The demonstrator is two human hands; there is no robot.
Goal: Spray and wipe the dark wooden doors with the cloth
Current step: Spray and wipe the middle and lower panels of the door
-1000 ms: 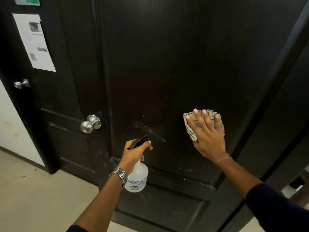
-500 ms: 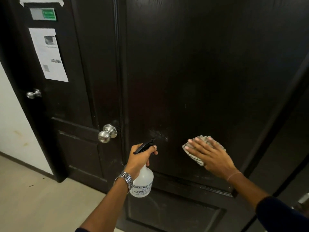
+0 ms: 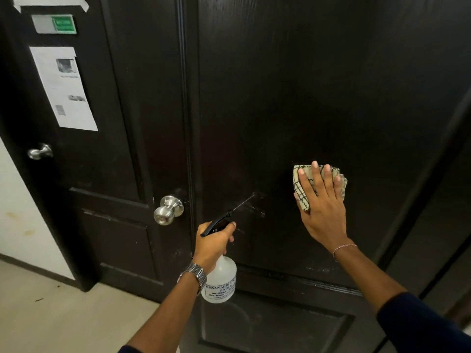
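With your right hand [image 3: 322, 212] flat, fingers [image 3: 317, 178] straight, pressing the soft, limp cloth [image 3: 302, 197] to the door [image 3: 318, 98] right of the knob [image 3: 168, 210], keep your left hand [image 3: 212, 244] clamped on the light, likely slippery bottle [image 3: 220, 282] neck.

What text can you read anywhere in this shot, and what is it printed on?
"KISSAN AGRI..." on the spray bottle label, cut off at the bottle's curve.
"(INDIA..." below it, also cut off.
"MUMBAI" on the third line.
Smaller lines under that: too small to read.
Green sign on the left door: blurred, unreadable.
Taped paper notice under it: print too small to read.
Cloth: checked pattern only, no text.
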